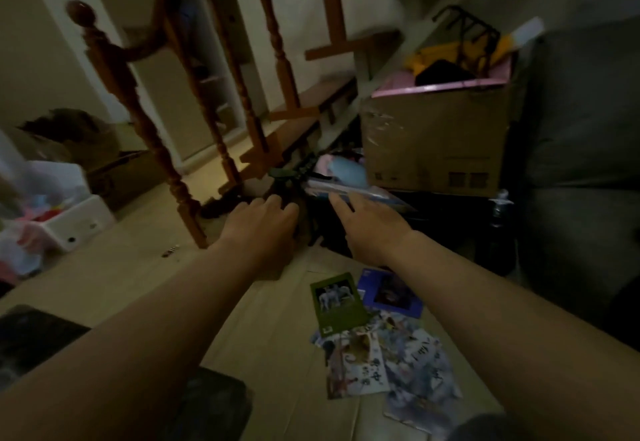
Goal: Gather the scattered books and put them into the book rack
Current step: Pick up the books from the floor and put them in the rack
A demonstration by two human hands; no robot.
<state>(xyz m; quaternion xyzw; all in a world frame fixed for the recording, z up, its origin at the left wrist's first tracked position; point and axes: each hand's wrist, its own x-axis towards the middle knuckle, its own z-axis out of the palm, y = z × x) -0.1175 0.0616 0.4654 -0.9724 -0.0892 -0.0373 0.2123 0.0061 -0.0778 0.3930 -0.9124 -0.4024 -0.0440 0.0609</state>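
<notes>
Between baluster (180, 194) and cardboard box (436, 135), left hand's (263, 224) fingers curl, right hand's (372, 224) lie straight.

A cardboard box (433, 142) with a pink rim stands on the floor (270, 343), holding yellow and black things. Just below its lower left corner, the right hand (372, 226) reaches with straight fingers, its fingertips touching a flat pale blue book (367, 188) that sticks out from under the box. Left of the box, the left hand (263, 222) bends its fingers over a dark, blurred thing; its grip cannot be made out. Well below the box lie a green book (337, 305), a blue book (391, 293) and a loose heap of pale illustrated books (391, 368). Far left of the box stands a wooden stair post (138, 122).
</notes>
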